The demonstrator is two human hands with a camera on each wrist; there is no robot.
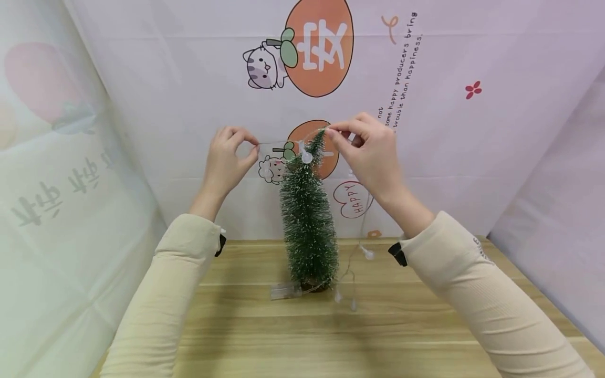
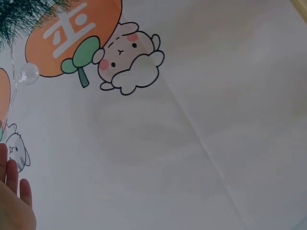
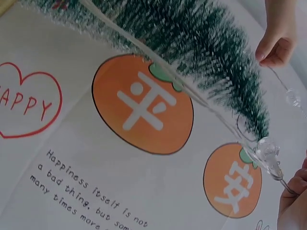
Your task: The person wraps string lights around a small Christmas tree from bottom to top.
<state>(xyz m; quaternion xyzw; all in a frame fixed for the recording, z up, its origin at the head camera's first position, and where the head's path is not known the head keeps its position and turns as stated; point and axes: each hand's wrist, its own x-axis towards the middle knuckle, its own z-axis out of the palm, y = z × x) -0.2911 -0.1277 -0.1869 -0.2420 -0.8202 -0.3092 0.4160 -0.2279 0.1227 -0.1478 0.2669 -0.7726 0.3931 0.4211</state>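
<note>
A small green artificial Christmas tree (image 1: 309, 226) with white-flecked bristles stands upright on the table, its tip leaning right. My left hand (image 1: 228, 160), left of the treetop, pinches the thin clear wire of the string lights (image 1: 306, 157) between thumb and forefinger. On the other side, my right hand (image 1: 371, 155) pinches that wire close beside the tip; whether it also touches the tip I cannot tell. Between the hands, a round clear bulb hangs in front of the upper bristles. In the right wrist view, another clear bulb (image 3: 267, 151) sits near the right fingers.
A clear battery box (image 1: 285, 291) lies by the tree's base on the wooden table (image 1: 236, 336). More wire hangs down on the right, with several bulbs (image 1: 366, 253) near the tabletop. Behind is a white printed cloth (image 1: 189, 79); similar cloth walls flank both sides.
</note>
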